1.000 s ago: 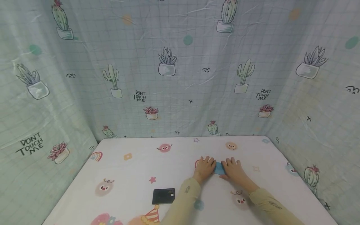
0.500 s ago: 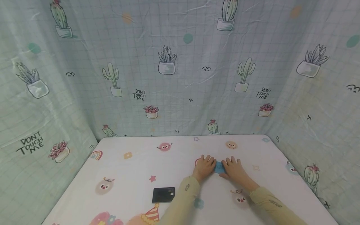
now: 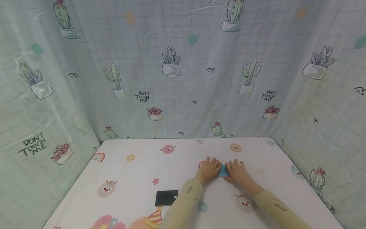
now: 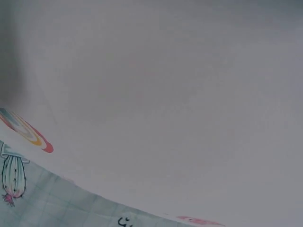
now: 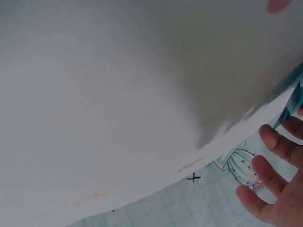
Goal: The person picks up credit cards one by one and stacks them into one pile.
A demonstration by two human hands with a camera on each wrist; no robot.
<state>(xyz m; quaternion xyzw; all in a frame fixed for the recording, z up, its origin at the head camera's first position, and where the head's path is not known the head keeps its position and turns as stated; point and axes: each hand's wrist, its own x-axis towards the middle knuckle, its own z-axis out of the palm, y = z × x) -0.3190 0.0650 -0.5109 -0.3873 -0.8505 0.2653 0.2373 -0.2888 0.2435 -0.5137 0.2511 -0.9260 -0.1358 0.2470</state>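
A small, flat blue card [image 3: 224,171] is between my two hands over the right half of the table. My left hand [image 3: 208,170] grips its left end, the fingertips curled at the edge. At the opposite end my right hand [image 3: 236,171] pinches it between thumb and fingers. The right wrist view catches a shiny blue edge of the card [image 5: 289,105] at the fingertips of my right hand [image 5: 281,179], whose other fingers are spread. My left hand is outside the left wrist view. A black card [image 3: 166,198] marked VIP lies left of my left sleeve.
The white table [image 3: 137,178] has printed faces, stars and rainbows on its cover. A curtain [image 3: 188,89] with cactus prints hangs behind it and along both sides. My left forearm [image 3: 183,203] passes close beside the black card.
My left hand has shifted very slightly to the right, and a little less of the blue card shows between the hands. The black card stays where it was.
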